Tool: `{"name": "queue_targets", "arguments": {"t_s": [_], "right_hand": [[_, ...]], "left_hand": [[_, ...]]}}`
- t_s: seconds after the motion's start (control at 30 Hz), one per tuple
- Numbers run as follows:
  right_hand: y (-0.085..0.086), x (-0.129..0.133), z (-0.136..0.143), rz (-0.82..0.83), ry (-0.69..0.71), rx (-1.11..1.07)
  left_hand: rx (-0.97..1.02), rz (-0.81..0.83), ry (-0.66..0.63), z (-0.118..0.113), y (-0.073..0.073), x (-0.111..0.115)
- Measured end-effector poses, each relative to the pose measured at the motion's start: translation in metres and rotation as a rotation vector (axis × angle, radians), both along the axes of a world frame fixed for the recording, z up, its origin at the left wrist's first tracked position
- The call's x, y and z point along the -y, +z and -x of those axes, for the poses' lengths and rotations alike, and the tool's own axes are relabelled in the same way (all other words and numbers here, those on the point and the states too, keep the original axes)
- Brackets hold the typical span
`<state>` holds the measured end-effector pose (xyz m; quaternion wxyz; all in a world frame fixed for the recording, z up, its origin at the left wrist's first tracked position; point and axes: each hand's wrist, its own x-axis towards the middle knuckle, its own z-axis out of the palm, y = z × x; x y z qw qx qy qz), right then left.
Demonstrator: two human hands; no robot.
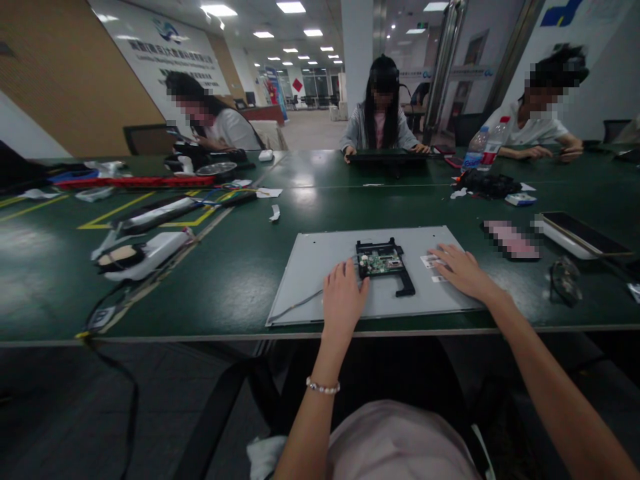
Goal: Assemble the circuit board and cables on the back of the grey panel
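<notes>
A flat grey panel (310, 267) lies on the green table in front of me. On its middle sits a black frame (406, 280) holding a green circuit board (380, 263). My left hand (344, 293) rests on the panel at the left side of the board, fingers apart, thumb near the frame's lower left corner. A thin grey cable (295, 307) runs from beside that hand to the panel's lower left corner. My right hand (461, 272) lies spread on the right part of the panel, its fingertips by white labels (430, 261). Neither hand holds anything.
A pink phone (511, 240), a black-topped device (585, 233) and a clear object (565, 281) lie at the right. Bottles (493, 143) stand farther back. At the left are a white tool (150, 255), cables and a red strip (150, 181). Three people sit across the table (225, 300).
</notes>
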<state>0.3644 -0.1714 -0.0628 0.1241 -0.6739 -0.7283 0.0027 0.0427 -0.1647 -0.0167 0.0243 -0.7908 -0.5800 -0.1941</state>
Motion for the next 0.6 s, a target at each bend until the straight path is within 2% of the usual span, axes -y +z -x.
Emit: {"name": "queue_targets", "arguments": {"t_s": [0.17, 0.33, 0.4, 0.6], "right_hand": [[0.0, 0.0, 0.0, -0.004, 0.0, 0.006], [0.0, 0.0, 0.001, -0.016, 0.005, 0.01], [0.0, 0.0, 0.001, -0.014, 0.005, 0.007], [-0.001, 0.0, -0.002, 0.003, 0.011, 0.01]], "left_hand": [[0.101, -0.042, -0.017, 0.0, -0.002, -0.002], [0.5, -0.259, -0.05, 0.013, -0.001, -0.008], [0.627, -0.298, -0.043, 0.022, 0.0, -0.01], [0.677, -0.171, 0.032, 0.049, -0.005, -0.013]]}}
